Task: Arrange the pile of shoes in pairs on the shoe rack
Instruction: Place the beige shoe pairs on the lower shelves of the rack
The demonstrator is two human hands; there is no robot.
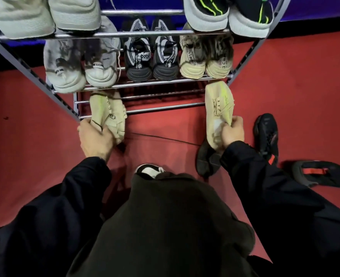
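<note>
The left hand is closed around the heel end of a cream knit shoe with a faint yellow-green streak along its side and a ridged, lumpy sole edge; a small dark tag sits near its collar, too small to read. The shoe's toe reaches ahead of the hand onto the front bars of the lowest shelf of the metal shoe rack.

The right hand grips the heel of the matching cream shoe, held clear of the red floor with its toe pointing at the rack's right end; pale laces and a brighter yellow-green stripe show on its upper.

Ahead of both hands, on the shelf above, stand three pairs heel-out: grey-white sneakers with a heel strip reading "DESIGN", black-and-white knit sneakers with lettering that looks like "ENG", and beige sneakers with partly legible letters. Higher still sit pale green shoes and black shoes with neon green lines.

To the right of the right hand lie loose black shoes with red tabs on the floor, one further out, and another dark shoe just below the hand.
</note>
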